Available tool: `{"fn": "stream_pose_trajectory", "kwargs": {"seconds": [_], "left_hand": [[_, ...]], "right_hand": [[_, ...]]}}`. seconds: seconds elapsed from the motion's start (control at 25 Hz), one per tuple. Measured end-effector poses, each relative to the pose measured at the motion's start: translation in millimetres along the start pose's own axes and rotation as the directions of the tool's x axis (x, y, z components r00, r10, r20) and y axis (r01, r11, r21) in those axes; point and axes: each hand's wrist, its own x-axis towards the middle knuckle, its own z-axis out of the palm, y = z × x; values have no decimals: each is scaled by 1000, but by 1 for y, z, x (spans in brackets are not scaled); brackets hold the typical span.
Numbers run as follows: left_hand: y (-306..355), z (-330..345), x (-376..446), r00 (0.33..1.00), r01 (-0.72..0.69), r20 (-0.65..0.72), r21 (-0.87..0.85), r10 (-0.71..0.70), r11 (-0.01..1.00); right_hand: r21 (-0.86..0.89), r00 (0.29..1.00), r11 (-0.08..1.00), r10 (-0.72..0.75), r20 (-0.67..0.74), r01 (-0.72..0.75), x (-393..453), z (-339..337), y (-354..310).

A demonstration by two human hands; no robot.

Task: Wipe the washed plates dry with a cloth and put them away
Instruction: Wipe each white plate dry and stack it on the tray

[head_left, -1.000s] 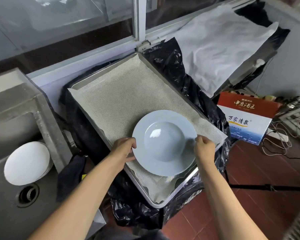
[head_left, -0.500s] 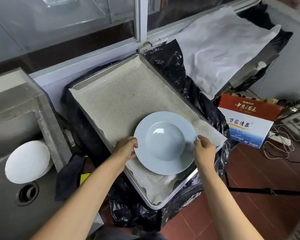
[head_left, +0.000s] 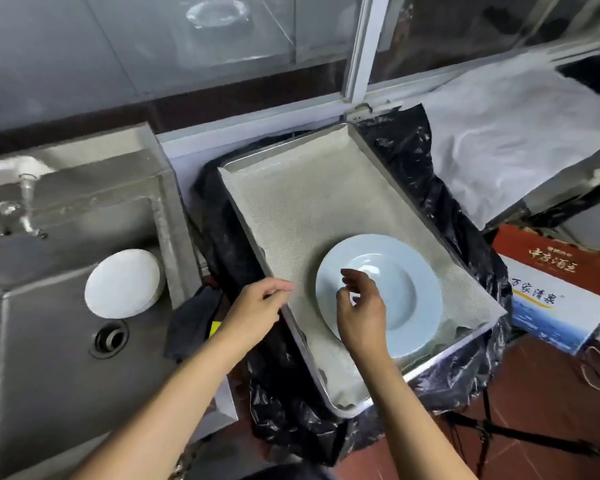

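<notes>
Head view: pale blue plate (head_left: 400, 296) lies flat on the lined tray (head_left: 368, 147) — under my right hand (head_left: 361, 308), fingers loosely curled, holding nothing. My left hand (head_left: 257, 306) hangs relaxed over the tray's left rim. Contact with plate unclear.

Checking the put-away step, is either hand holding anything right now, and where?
Nothing is held: left hand and right hand hang loose above the tray, off the plate.

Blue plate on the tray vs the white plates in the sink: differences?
The pale blue plate is a single one lying flat on the lined tray; the white plates are a stack leaning tilted against the sink wall. The blue plate shows a deep well facing up; the white plates show a plain flat face. Both are round, and neither is held.
</notes>
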Motion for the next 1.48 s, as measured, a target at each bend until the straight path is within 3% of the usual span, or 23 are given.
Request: {"fn": "stream_pose_trajectory", "kwargs": {"seconds": [0.28,0.56,1.08,1.48], "left_hand": [[-32,-85,-53,967,36,-245,-162,-75,986],[-88,-189,-109,919,54,-363,-268,-152,962],[-219,-378,-146,910,104,-365,-261,-197,960],[-304,-396,-20,903,83,-382,-290,-195,953]], "right_hand": [[37,956,989,-151,252,146,-36,88,-56],[6,860,969,-224,459,249,-98,188,-106],[-74,903,996,-14,430,51,-226,359,-133],[-173,919,981,149,364,-90,-147,446,-65]]}}
